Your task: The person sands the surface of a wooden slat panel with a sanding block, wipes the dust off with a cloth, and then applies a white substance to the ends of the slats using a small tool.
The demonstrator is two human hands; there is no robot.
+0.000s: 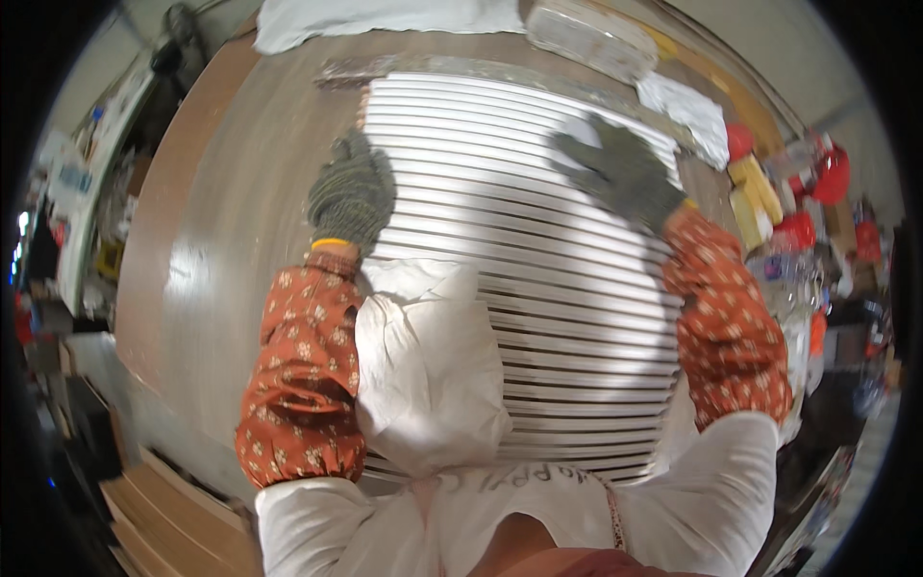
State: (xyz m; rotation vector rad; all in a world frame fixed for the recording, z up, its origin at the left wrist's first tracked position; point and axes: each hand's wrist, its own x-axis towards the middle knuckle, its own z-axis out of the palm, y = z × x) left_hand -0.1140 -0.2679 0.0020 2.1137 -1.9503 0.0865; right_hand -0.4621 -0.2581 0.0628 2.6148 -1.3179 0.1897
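White slender strips (567, 317) lie side by side in a broad panel on the table, with dark gaps between them. My left hand (353, 192), in a dark grey-green knit glove, is at their left ends with its fingers curled together. Whatever those fingers may hold is hidden. Over the upper right part of the strips, my right hand (625, 173) wears a matching glove; its thumb stands apart from the fingers, slightly blurred. A crumpled white cloth (428, 375) covers some strips by my left forearm. Along the far side of the panel runs a worn flat bar (481, 69).
The brown table (226, 212) reaches out to the left. At the back are white sheeting (385, 14) and a clear-wrapped package (591, 38), with a white bag (687, 111) nearby. Red and yellow items (760, 188) crowd the right side. Cardboard (178, 519) stands at lower left.
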